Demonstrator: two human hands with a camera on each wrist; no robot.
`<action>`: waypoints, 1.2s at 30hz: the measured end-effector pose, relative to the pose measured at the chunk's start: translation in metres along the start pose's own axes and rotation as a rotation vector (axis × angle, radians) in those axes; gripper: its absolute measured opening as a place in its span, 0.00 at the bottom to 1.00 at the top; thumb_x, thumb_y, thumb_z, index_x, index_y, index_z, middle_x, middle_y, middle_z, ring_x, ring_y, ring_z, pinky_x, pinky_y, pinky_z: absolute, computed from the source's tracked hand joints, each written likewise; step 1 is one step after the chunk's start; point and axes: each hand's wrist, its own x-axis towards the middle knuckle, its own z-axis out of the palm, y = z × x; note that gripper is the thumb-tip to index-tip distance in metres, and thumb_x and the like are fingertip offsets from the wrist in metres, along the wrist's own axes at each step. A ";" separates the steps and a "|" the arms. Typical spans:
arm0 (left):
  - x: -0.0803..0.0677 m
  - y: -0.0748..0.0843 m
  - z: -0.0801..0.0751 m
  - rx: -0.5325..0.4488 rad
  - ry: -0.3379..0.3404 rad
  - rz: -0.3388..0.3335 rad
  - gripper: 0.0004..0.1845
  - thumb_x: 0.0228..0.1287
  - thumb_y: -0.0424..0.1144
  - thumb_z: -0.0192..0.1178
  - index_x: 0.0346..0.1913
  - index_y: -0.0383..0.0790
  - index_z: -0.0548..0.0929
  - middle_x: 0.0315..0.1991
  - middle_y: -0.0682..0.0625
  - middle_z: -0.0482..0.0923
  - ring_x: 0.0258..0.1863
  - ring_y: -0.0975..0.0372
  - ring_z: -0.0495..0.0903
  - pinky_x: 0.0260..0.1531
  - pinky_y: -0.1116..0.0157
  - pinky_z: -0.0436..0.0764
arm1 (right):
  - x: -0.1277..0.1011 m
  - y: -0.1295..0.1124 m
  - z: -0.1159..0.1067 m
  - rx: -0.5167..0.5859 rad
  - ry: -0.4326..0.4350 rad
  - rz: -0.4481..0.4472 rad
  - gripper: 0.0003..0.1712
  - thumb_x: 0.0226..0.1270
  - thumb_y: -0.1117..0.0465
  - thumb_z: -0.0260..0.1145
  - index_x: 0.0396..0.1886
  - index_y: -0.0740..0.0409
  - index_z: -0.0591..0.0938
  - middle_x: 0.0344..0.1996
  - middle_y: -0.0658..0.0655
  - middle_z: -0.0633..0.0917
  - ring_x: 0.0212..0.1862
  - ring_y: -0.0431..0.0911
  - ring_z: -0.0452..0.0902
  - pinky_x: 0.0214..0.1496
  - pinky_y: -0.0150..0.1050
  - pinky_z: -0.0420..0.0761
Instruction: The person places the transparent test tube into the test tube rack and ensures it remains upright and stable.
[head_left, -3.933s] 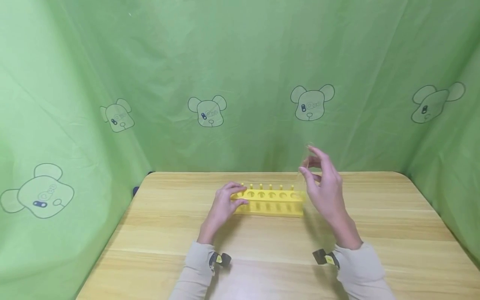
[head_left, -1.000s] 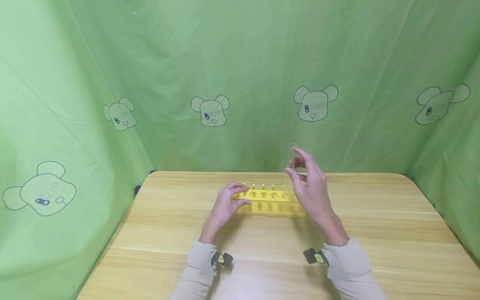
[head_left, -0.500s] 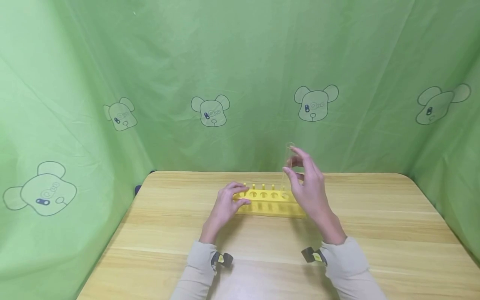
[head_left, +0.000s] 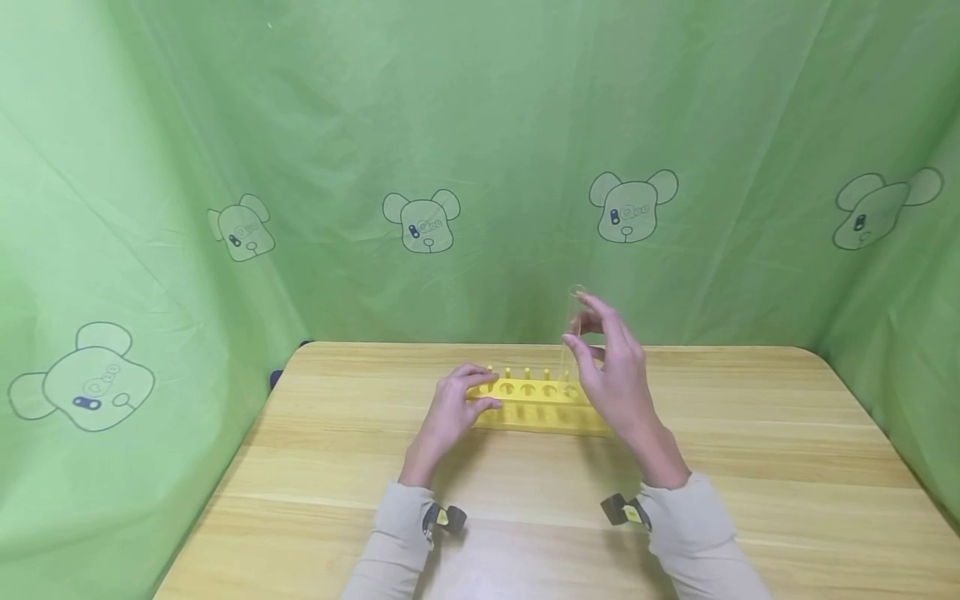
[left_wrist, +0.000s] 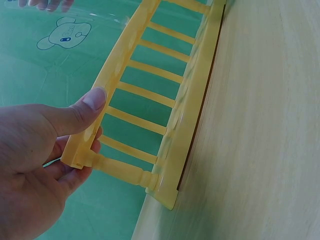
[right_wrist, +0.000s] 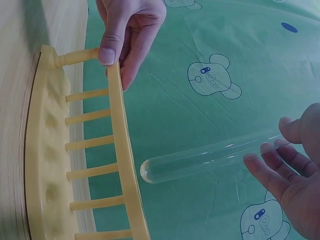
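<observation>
A yellow test tube rack (head_left: 536,401) stands upright on the table, with a row of holes along its top rail and pegs behind. My left hand (head_left: 452,408) grips the left end of that top rail, thumb on the near side and fingers behind, as the left wrist view shows. My right hand (head_left: 618,375) pinches a clear test tube (right_wrist: 200,159) near its open end. The tube points down, slightly tilted, and its rounded bottom is just above the top rail, close over a hole toward the rack's right end. In the head view my right hand hides that end.
The rack stands on a light wooden table (head_left: 337,500). Green curtains (head_left: 510,125) printed with mouse-like heads hang behind the table and at both sides. A small black camera sits on each wrist (head_left: 450,520).
My right hand has brought the test tube leftward over the rack since the oldest frame, slowing to a slight leftward shift lately. My left hand keeps its grip on the rack.
</observation>
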 end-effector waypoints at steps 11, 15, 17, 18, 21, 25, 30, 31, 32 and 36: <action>0.000 0.001 0.001 0.006 0.003 -0.005 0.23 0.54 0.33 0.77 0.54 0.32 0.86 0.54 0.41 0.84 0.56 0.50 0.82 0.64 0.57 0.79 | 0.000 0.000 0.004 0.007 0.002 0.006 0.37 0.67 0.76 0.68 0.73 0.58 0.70 0.44 0.62 0.83 0.50 0.54 0.82 0.48 0.28 0.86; 0.000 0.002 0.002 0.011 0.004 -0.006 0.23 0.54 0.34 0.77 0.54 0.32 0.87 0.54 0.42 0.84 0.56 0.51 0.82 0.64 0.59 0.79 | 0.001 0.000 0.005 0.014 0.002 0.003 0.36 0.67 0.76 0.67 0.73 0.59 0.69 0.44 0.63 0.82 0.50 0.56 0.81 0.49 0.26 0.85; 0.000 0.002 0.001 0.014 0.003 -0.006 0.23 0.54 0.34 0.77 0.54 0.33 0.87 0.54 0.42 0.84 0.56 0.51 0.82 0.64 0.59 0.79 | 0.000 -0.001 0.006 0.015 0.002 0.003 0.36 0.67 0.76 0.67 0.73 0.58 0.69 0.44 0.63 0.82 0.50 0.56 0.81 0.49 0.26 0.85; 0.000 0.002 0.001 0.014 0.003 -0.007 0.23 0.54 0.34 0.77 0.54 0.33 0.87 0.54 0.42 0.84 0.56 0.51 0.82 0.64 0.59 0.79 | 0.000 -0.001 0.006 0.016 0.002 0.004 0.36 0.67 0.76 0.67 0.73 0.58 0.69 0.44 0.63 0.82 0.50 0.56 0.81 0.49 0.26 0.85; 0.000 0.003 0.001 0.015 0.006 -0.007 0.23 0.53 0.34 0.77 0.54 0.32 0.87 0.54 0.42 0.84 0.56 0.50 0.82 0.64 0.59 0.79 | 0.000 -0.001 0.007 0.020 0.004 0.004 0.37 0.67 0.76 0.67 0.74 0.58 0.69 0.44 0.63 0.82 0.50 0.55 0.81 0.49 0.25 0.84; 0.000 0.004 0.000 0.013 0.010 -0.008 0.23 0.53 0.33 0.77 0.54 0.32 0.87 0.54 0.42 0.84 0.56 0.50 0.82 0.64 0.58 0.79 | 0.001 -0.002 0.008 0.031 0.008 0.002 0.37 0.67 0.76 0.68 0.73 0.59 0.70 0.44 0.63 0.83 0.50 0.55 0.81 0.49 0.25 0.84; 0.000 0.004 0.000 0.012 0.006 -0.010 0.23 0.54 0.33 0.77 0.54 0.31 0.86 0.54 0.41 0.84 0.56 0.50 0.82 0.64 0.59 0.79 | 0.001 -0.004 0.010 0.050 0.011 -0.007 0.36 0.67 0.77 0.68 0.73 0.60 0.70 0.44 0.63 0.83 0.51 0.54 0.82 0.49 0.24 0.84; 0.000 0.004 0.000 0.013 0.006 -0.010 0.23 0.54 0.33 0.77 0.54 0.31 0.86 0.54 0.41 0.84 0.56 0.50 0.82 0.64 0.58 0.79 | 0.001 -0.005 0.010 0.055 0.010 -0.006 0.36 0.67 0.76 0.67 0.73 0.59 0.70 0.44 0.63 0.83 0.51 0.54 0.82 0.49 0.24 0.84; 0.000 0.004 0.000 0.014 0.006 -0.008 0.23 0.54 0.33 0.77 0.54 0.31 0.86 0.54 0.41 0.84 0.56 0.50 0.82 0.64 0.59 0.79 | 0.001 -0.005 0.011 0.059 0.009 -0.006 0.35 0.67 0.76 0.67 0.73 0.59 0.70 0.44 0.63 0.83 0.51 0.54 0.81 0.49 0.24 0.84; -0.001 0.003 0.002 0.010 0.011 -0.001 0.23 0.54 0.33 0.77 0.54 0.30 0.86 0.54 0.41 0.84 0.56 0.49 0.82 0.64 0.58 0.80 | 0.001 -0.006 0.012 0.063 0.001 -0.006 0.35 0.68 0.76 0.67 0.73 0.60 0.70 0.44 0.64 0.82 0.51 0.54 0.81 0.50 0.25 0.84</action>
